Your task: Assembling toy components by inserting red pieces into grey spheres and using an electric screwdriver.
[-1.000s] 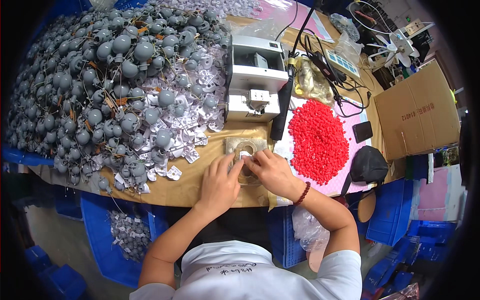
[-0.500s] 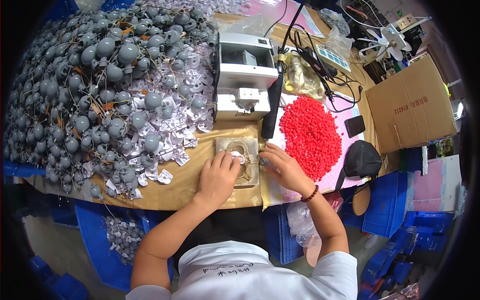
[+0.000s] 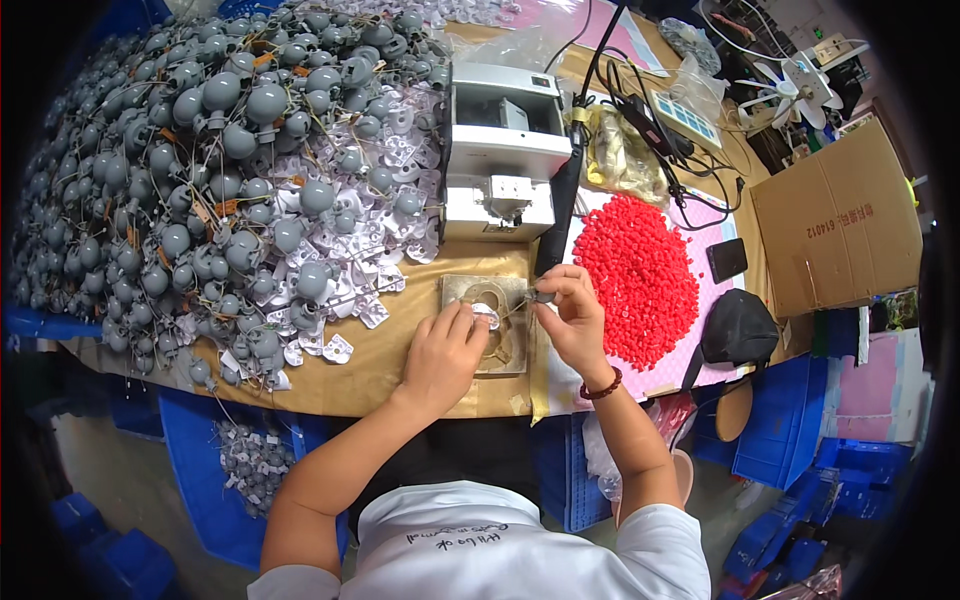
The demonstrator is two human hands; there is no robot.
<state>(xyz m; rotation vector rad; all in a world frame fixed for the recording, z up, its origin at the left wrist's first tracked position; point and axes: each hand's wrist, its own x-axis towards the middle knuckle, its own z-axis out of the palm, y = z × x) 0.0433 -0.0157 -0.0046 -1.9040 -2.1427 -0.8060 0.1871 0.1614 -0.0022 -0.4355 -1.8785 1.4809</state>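
Two bare hands are observed at a square, metallic-looking plate with a shaped recess (image 3: pixel 512 362), which is laid on the tan-covered surface (image 3: pixel 385 372). A small white plastic piece (image 3: pixel 486 316) is located at the plate's recess, beneath the fingertips of the left hand (image 3: pixel 440 357). The left fingers are bent down onto it; whether that grip is clamped on the piece cannot be told, the thumb being hidden. By the right hand (image 3: pixel 575 322), a small dark-grey piece (image 3: pixel 543 296) is held just beside the plate's right edge, the grip being clamped on it between thumb and forefinger. A thin wire (image 3: pixel 512 309) is seen between the two pieces. A dark-red beaded bracelet (image 3: pixel 602 385) is worn on the right wrist.

To the left, a large heap of glossy grey ball-shaped parts with wires (image 3: pixel 150 200) is noted, bordered by loose white plastic plates (image 3: pixel 350 250). Beyond the recessed plate, a white and silver box-shaped machine (image 3: pixel 505 155) is positioned. A pile of small red plastic parts (image 3: pixel 637 285) is found right of the plate.
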